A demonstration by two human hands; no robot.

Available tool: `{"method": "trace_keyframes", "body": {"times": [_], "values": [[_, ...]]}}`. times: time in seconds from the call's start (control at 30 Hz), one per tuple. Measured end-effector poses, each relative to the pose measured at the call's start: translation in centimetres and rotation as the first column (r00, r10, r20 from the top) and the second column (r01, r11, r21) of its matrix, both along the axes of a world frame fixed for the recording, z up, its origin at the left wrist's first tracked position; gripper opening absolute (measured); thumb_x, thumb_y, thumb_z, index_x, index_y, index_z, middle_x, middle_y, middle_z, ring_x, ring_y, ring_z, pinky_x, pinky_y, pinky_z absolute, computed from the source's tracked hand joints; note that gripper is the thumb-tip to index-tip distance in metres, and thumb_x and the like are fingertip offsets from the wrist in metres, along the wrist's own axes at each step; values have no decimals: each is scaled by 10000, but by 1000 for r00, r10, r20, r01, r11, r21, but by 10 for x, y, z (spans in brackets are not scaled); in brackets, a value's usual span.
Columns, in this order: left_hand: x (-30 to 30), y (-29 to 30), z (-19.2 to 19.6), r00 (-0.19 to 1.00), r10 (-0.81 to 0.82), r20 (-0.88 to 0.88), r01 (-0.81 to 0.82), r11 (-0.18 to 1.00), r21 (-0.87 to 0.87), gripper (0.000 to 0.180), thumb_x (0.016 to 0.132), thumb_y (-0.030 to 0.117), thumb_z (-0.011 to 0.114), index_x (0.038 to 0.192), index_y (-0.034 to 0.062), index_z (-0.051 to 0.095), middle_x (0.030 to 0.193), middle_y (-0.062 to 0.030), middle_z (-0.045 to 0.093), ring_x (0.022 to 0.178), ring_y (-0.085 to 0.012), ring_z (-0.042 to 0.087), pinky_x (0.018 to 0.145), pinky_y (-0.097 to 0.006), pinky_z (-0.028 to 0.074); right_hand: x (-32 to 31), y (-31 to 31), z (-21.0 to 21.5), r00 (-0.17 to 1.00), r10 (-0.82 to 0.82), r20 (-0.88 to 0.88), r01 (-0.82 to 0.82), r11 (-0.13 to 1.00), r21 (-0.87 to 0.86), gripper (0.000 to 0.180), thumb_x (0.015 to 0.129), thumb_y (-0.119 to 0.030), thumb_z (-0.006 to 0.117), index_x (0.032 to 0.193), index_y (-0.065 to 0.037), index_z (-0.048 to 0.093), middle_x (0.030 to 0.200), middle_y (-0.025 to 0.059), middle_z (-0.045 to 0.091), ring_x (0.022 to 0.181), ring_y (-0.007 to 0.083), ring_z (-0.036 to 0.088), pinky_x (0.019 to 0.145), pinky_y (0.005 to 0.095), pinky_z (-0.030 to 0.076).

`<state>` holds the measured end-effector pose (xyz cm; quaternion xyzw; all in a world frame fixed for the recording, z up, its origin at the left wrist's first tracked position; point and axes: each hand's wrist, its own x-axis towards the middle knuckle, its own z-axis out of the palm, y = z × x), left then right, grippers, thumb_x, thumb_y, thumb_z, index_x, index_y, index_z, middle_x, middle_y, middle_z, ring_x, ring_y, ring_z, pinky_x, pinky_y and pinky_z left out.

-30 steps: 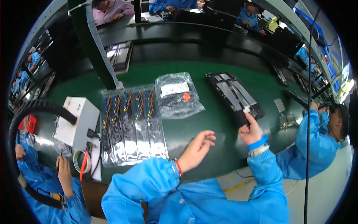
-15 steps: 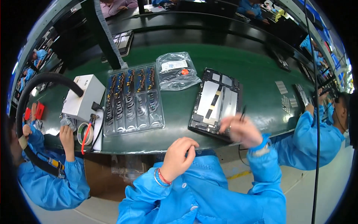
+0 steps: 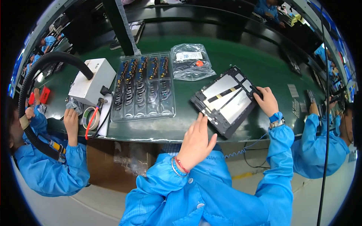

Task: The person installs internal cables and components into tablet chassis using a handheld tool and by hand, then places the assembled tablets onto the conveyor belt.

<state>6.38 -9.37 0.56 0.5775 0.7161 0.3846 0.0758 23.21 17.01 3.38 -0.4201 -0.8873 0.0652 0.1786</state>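
Note:
An opened tablet (image 3: 230, 94) lies tilted on the green bench, its silver battery plates, black frame and a black-and-gold flex strip facing up. My right hand (image 3: 267, 101) grips its far right edge, the fingers bent over the rim. My left hand (image 3: 197, 142) is open, with its fingers stretched toward the near left corner and the tips at the frame's edge. To the left is a clear plastic tray (image 3: 170, 110) with rows of small flex parts and black curved pieces. Behind the tablet lies a clear bag (image 3: 186, 72) with a white label and an orange-red dot.
Left of the tray stand a white box (image 3: 92, 81) with a black hose (image 3: 49, 60), and a tape roll (image 3: 91, 117). Co-workers in blue sit at both sides. Metal strips (image 3: 292, 90) lie at the right. A dark post (image 3: 120, 26) rises behind the tray.
The tablet has turned clockwise. My right hand has moved from above its near edge to its right rim; the thin dark tool beside it no longer shows. My left hand has reached forward and opened.

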Motion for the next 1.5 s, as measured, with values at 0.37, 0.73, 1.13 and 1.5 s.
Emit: {"method": "trace_keyframes", "body": {"times": [0.37,0.73,1.13,1.5], "values": [[-16,-30,9,991,116,-66,-125,982,-139,616,703,240,683,1154,-90,425,1057,-208,503,947,-345,491,818,-383,410,45,-47,-6,948,249,-201,-308,876,-370,693,600,-77,743,1222,-14,445,985,78,498,893,174,490,718,254,427],[-54,-48,0,965,242,-99,-244,970,-9,396,698,140,684,1035,-25,559,935,-131,598,805,-271,582,686,-331,478,30,-94,-16,957,154,-244,-233,912,-337,596,590,-94,766,1131,2,536,926,59,547,805,154,525,610,221,406],[-113,67,40,916,-176,-362,204,978,42,379,796,312,559,995,-11,560,1028,-162,572,926,-307,553,784,-362,446,-110,-75,44,752,210,-624,-509,787,-348,215,875,-163,457,804,0,578,731,41,527,693,97,471,604,233,360],[-122,115,1,939,-101,-328,95,995,-35,282,810,261,485,858,10,602,934,-128,572,873,-277,548,734,-376,449,-158,-34,-8,734,263,-626,-544,780,-310,210,770,-46,621,978,-19,615,862,53,611,770,135,593,703,222,484]]}}
